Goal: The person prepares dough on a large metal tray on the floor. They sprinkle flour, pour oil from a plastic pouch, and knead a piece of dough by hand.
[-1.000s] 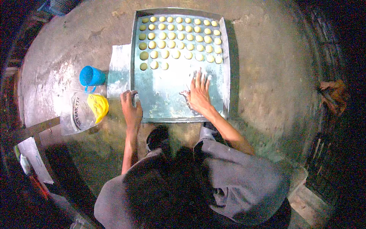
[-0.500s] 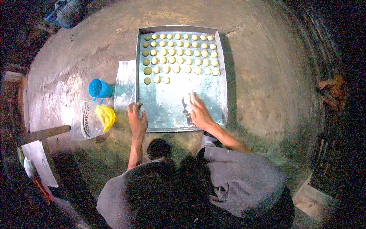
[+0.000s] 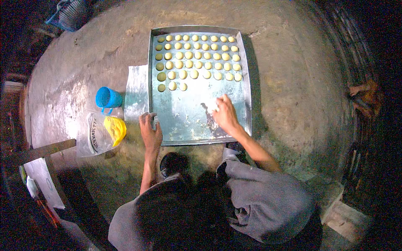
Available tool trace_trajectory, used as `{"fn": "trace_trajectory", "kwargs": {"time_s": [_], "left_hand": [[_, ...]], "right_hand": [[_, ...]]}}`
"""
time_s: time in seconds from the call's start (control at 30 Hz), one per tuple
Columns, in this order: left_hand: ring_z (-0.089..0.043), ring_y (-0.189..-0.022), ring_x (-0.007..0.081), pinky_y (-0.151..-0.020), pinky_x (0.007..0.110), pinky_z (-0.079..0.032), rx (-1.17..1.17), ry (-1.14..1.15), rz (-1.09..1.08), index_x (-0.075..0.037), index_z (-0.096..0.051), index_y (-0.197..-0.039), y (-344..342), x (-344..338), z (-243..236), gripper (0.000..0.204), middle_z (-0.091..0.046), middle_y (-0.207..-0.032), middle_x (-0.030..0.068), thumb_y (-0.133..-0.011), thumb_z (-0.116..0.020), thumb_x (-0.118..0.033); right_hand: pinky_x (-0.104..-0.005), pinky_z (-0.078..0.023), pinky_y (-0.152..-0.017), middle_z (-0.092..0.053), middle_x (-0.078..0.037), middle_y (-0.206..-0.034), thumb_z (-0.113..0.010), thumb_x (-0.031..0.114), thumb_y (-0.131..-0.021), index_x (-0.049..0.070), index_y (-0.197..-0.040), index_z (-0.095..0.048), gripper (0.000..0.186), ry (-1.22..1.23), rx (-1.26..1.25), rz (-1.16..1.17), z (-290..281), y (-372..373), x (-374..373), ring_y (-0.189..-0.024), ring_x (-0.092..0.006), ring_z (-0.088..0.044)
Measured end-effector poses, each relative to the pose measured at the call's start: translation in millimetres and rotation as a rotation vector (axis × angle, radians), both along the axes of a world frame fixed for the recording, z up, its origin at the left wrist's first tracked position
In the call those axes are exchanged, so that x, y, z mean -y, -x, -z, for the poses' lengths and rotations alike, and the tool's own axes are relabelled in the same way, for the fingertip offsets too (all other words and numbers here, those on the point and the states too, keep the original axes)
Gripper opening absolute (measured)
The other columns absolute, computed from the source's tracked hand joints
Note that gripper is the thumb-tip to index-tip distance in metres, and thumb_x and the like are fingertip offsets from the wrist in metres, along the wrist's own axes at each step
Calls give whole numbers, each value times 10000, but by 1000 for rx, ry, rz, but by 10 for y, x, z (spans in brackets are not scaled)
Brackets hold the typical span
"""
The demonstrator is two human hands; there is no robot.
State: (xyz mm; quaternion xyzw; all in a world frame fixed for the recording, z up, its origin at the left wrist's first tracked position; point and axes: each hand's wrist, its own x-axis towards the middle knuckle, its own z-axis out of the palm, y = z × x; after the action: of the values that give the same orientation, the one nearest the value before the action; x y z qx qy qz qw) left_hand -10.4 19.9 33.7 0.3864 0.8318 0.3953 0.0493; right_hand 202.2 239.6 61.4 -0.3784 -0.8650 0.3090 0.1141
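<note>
A square metal tray (image 3: 245, 83) lies on the concrete floor in front of me. Several rows of small round yellow dough pieces (image 3: 197, 56) fill its far half. My left hand (image 3: 150, 131) grips the tray's left rim near the near corner. My right hand (image 3: 225, 113) rests on the bare near half of the tray, fingers drawn together, their tips on a whitish smear (image 3: 209, 106). Whether anything is pinched between them cannot be made out. My knees and dark clothing fill the lower part of the view.
A blue plastic cup (image 3: 108, 98) stands left of the tray, beside a clear plastic sheet (image 3: 137, 90). A clear bag (image 3: 93, 136) with something yellow (image 3: 116, 129) lies near my left hand. A wooden plank (image 3: 46, 149) and a white sheet (image 3: 42, 180) sit at lower left, a basket (image 3: 69, 14) at top left.
My right hand went from flat with spread fingers to fingers gathered, further right on the tray. My left hand stays at the tray's left rim.
</note>
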Motion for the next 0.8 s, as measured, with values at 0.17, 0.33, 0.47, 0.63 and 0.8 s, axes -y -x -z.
{"fn": "trace_trajectory", "kwargs": {"time_s": [0.17,0.33,0.47,0.63,0.8], "left_hand": [[-514,-1133,395,-963,451,-434,-8,-23,-5,-50,-592,-1119,-54,-65,1,379,-503,-1176,194,-757,-603,63],[-522,-1115,394,-959,449,-435,49,19,8,-48,-588,-1116,-6,-55,-38,382,-500,-1171,191,-752,-592,68],[-522,-1112,393,-956,449,-438,44,25,-1,-47,-587,-1121,6,-21,-85,370,-502,-1170,190,-763,-590,44],[-521,-1108,398,-956,455,-439,23,19,10,-46,-599,-1118,15,-34,19,352,-505,-1163,193,-773,-590,22],[-512,-1134,408,-964,462,-436,30,9,-3,-48,-608,-1115,-2,-53,79,345,-504,-1174,197,-776,-595,9]], "right_hand": [[-451,-485,-921,-629,-241,-1030,-669,90,-793,-85,-1123,-626,377,-223,159,100,85,89,-531,-985,-394,-608],[-466,-472,-931,-664,-210,-1041,-611,90,-831,-76,-1125,-628,338,-329,256,-3,268,333,-563,-1041,-367,-599],[-433,-441,-925,-605,-151,-1117,-616,89,-804,-17,-1115,-637,329,-390,323,-151,304,466,-278,-1119,-330,-515],[-404,-446,-924,-629,-135,-1145,-593,76,-817,-14,-1086,-650,289,-478,157,-515,290,31,326,-1069,-297,-542],[-456,-447,-948,-647,-154,-1108,-620,81,-807,-21,-1103,-654,315,-263,70,-438,240,-156,86,-1075,-333,-557]]}}
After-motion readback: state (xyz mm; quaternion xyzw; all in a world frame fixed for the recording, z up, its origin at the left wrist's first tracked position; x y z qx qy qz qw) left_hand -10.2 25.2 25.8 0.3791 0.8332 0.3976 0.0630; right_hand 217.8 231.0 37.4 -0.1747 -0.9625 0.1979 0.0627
